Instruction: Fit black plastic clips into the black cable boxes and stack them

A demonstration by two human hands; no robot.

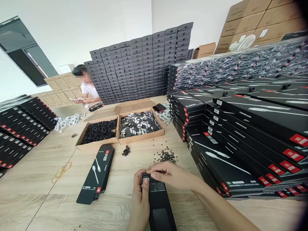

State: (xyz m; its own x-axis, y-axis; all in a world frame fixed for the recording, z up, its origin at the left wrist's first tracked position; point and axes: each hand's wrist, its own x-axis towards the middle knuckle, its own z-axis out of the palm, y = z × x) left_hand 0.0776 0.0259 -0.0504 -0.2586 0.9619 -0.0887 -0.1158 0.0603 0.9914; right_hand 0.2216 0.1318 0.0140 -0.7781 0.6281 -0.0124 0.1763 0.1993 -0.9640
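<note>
1. the black box [160, 208] is held tilted over the near part of the surface [115, 208], its lower end out of view toward the near edge; whether it rests there, i cannot tell.
2. the left hand [141, 199] grips its upper end, thumb on the printed face; the right hand [172, 173] bends over the top end, and whether its fingers pinch a flap, i cannot tell.
3. the thin card could crease or tear at the top if the fingers press too hard on one corner.
4. the loose black bits [167, 155], just beyond the right hand, could scatter if a knuckle sweeps them.
5. the stacked boxes [223, 160] along the right side of the surface could shift if the right forearm bumps them.
6. the flat cartons [99, 171], left of the hands, look smooth and matte; their uneven pile could slide if knocked.
7. toward the far edge, a brown corrugated carton [141, 138] holds thin black-and-white pieces; yellow rubber bands [62, 172] form soft loops nearer the left edge.
</note>
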